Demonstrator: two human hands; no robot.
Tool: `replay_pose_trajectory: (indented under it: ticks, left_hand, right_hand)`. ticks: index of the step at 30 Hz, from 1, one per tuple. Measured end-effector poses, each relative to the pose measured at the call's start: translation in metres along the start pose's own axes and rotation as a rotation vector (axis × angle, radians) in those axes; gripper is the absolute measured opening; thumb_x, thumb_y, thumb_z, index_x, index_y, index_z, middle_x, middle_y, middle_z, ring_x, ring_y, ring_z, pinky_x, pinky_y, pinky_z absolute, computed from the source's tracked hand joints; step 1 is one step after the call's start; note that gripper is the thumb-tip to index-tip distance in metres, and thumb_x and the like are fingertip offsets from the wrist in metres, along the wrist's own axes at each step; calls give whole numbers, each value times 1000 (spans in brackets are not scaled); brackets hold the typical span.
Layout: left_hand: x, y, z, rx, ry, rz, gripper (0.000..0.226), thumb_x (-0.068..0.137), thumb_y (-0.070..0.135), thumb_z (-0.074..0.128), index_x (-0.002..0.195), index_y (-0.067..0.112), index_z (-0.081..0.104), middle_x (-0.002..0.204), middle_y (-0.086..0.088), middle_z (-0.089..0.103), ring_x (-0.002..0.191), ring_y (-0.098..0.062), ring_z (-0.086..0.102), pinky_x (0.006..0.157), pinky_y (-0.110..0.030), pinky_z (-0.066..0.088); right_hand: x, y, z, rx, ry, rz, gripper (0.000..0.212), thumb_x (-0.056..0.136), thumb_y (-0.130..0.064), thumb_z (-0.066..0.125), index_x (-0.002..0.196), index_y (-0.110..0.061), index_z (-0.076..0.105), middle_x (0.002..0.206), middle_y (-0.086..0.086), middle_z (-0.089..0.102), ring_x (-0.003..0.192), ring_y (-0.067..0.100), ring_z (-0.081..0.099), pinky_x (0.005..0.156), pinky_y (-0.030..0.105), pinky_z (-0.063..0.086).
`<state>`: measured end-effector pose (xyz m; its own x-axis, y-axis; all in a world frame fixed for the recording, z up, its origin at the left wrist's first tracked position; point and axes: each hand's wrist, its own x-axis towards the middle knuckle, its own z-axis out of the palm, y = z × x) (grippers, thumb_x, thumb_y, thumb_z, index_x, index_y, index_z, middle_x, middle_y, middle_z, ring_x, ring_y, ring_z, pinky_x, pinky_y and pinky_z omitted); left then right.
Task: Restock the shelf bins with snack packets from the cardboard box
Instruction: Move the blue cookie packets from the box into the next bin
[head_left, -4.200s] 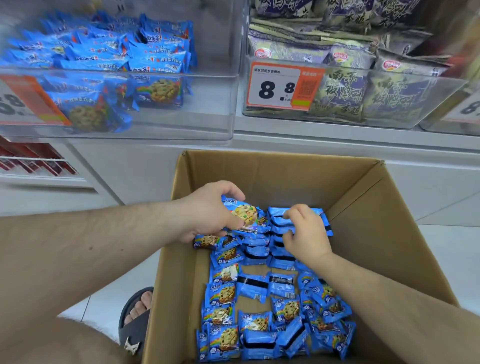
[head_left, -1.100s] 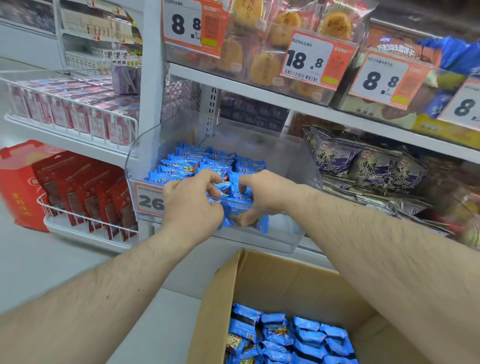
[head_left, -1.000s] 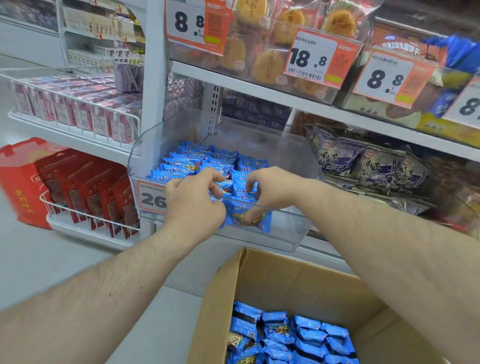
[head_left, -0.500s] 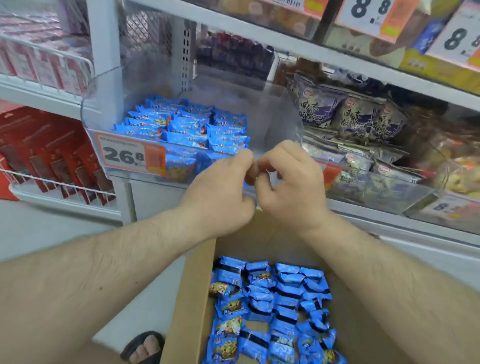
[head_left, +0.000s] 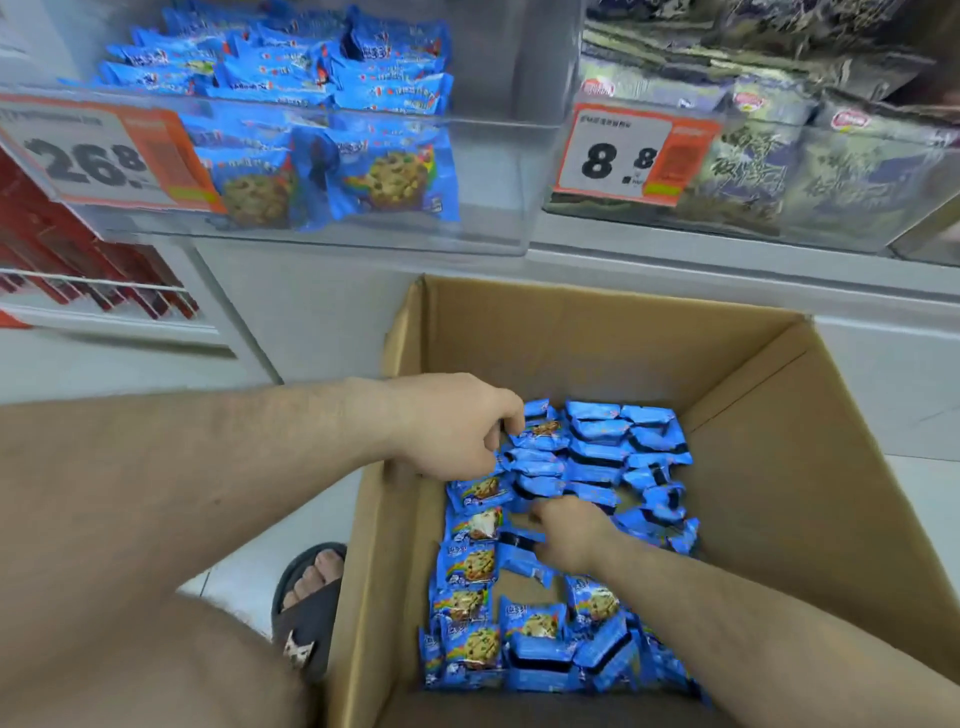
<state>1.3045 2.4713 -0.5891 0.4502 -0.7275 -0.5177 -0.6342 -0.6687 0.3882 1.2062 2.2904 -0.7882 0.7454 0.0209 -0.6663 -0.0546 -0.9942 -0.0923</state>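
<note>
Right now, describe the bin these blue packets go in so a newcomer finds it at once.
Start at the open cardboard box on the floor and look up to the shelf. The clear bin above its left corner holds matching blue cookie packets. Its tag reads 26.8; the neighbour's reads 8.8.

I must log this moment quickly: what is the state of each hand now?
Left hand: fingers curled among the blue snack packets in the cardboard box; a grip cannot be told.
Right hand: the same, cannot be told.
</note>
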Motion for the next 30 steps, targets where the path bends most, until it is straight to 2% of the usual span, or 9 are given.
replay_pose_trajectory:
  ticks: [3, 6, 11, 13, 16, 19, 23, 27, 30]
  left_hand:
    - [7, 3, 5, -93, -30, -24, 34, 89, 16, 51, 122, 27, 52, 106, 13, 64, 74, 5, 53, 68, -17, 46]
    - [9, 9, 4, -292, 2, -86, 31, 89, 14, 51, 116, 28, 57, 106, 2, 68, 78, -13, 63, 69, -25, 52]
    - [9, 9, 8, -640, -8, -203, 26, 87, 11, 56, 108, 26, 55, 111, -12, 68, 70, -17, 58, 70, -31, 53]
    - [11, 8, 10, -748, -4, -275, 26, 86, 16, 60, 109, 26, 53, 112, -12, 64, 83, -19, 60, 79, -36, 58]
    - [12, 8, 9, -763, 24, -434, 42, 89, 33, 59, 127, 29, 41, 106, 0, 57, 90, -17, 55, 74, -34, 55]
    - [10, 11, 4, -851, -20, -530, 51, 90, 47, 56, 133, 30, 36, 113, -1, 54, 102, -26, 55, 80, -39, 51]
    - [6, 15, 0, -1107, 55, -493, 8, 91, 20, 64, 90, 18, 57, 95, -6, 60, 77, -21, 62, 72, -34, 60]
    - [6, 2, 2, -976, 287, -444, 33, 81, 2, 73, 100, 25, 58, 110, -8, 56, 70, -23, 65, 53, -28, 58]
    - [2, 0, 2, -724, 293, -342, 38, 79, 6, 73, 104, 31, 58, 102, -3, 56, 60, -24, 61, 62, -41, 59]
  right_hand:
    - [16, 0, 36, -75, -31, 38, 60, 92, -34, 60, 142, -14, 34, 113, 9, 58, 102, 28, 56, 74, 39, 46]
    - [29, 4, 57, -166, -27, 55, 73, 91, -39, 63, 148, -12, 27, 143, 12, 44, 129, 31, 41, 101, 41, 38]
    - [28, 3, 47, -248, 30, -18, 25, 89, -34, 62, 108, -18, 62, 120, 8, 52, 117, 30, 42, 102, 42, 33]
    - [15, 5, 29, -155, 154, -65, 24, 87, -34, 57, 106, -19, 57, 113, 8, 50, 111, 31, 43, 92, 41, 34]
    - [-7, 3, -4, 192, 547, -185, 19, 79, -29, 58, 89, -17, 48, 91, 5, 49, 82, 27, 50, 67, 32, 31]
    - [-32, -14, -43, 405, 937, -263, 26, 68, -19, 65, 82, -20, 42, 80, 3, 46, 65, 22, 42, 57, 29, 28]
    - [-43, -44, -76, 557, 1148, -378, 25, 71, -21, 57, 88, -25, 39, 90, 3, 47, 79, 20, 46, 63, 31, 39]
    - [-24, -37, -60, 728, 952, -183, 45, 72, -9, 69, 110, -17, 47, 106, -4, 40, 89, 13, 47, 74, 28, 42]
    - [0, -22, -26, 529, 458, -12, 26, 84, -14, 60, 108, -15, 52, 104, 0, 54, 91, 20, 56, 74, 33, 48]
